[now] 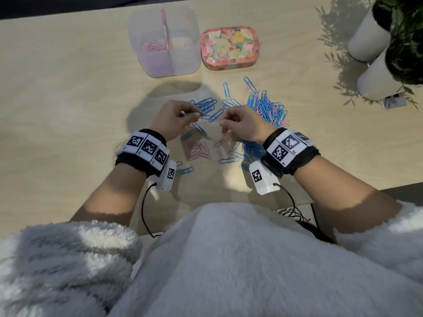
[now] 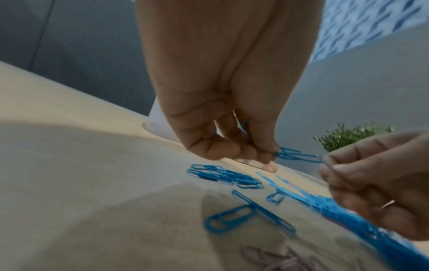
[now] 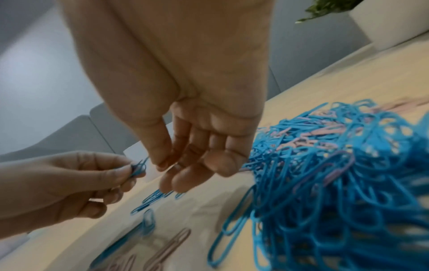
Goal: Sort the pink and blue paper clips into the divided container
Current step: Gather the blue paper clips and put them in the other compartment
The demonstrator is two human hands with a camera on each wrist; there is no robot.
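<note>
The left hand (image 1: 170, 117) is pinching a few blue clips (image 2: 292, 155) above the worktop (image 1: 68, 88); the right hand (image 1: 240, 124), fingers loosely curled, is reaching in. Best tease them apart gently before dropping them in the divided container (image 1: 163, 42).

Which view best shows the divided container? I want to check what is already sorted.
The head view: the divided container shows whole from above, with pink paper clips in its left compartment and the right one seemingly empty. The left wrist view catches only a pale wall behind the left hand; the right wrist view shows nothing identifiable.
</note>
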